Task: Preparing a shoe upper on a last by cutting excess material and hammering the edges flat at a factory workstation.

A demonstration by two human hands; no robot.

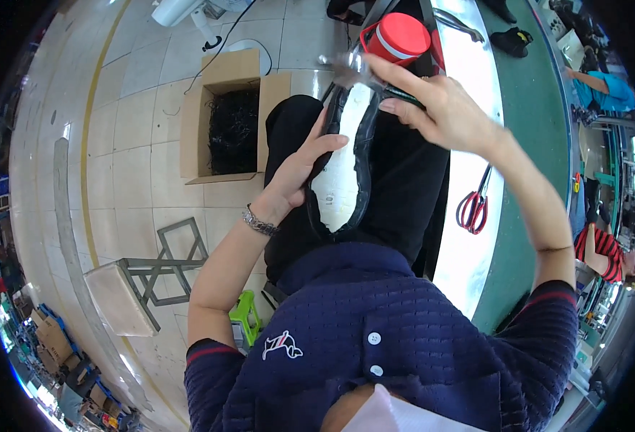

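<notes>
On my lap lies a black shoe upper (pixel 365 162) with its underside turned up, its edges folded round a white insole (pixel 340 180). My left hand (pixel 304 162) grips its left side, thumb pressed on the insole. My right hand (pixel 443 108) is closed on a metal-headed hand tool (pixel 352 70) with a dark handle. The tool's head is at the far end of the shoe and smeared by motion, so its exact kind and whether it touches the shoe cannot be made out.
An open cardboard box (pixel 191 137) with black scraps stands on the left floor, near a folding stool (pixel 119 299). On the right, a white bench (pixel 468 263) carries red-handled scissors (pixel 472 212). A red round container (pixel 400 37) stands beyond my knees. Other people are at far right.
</notes>
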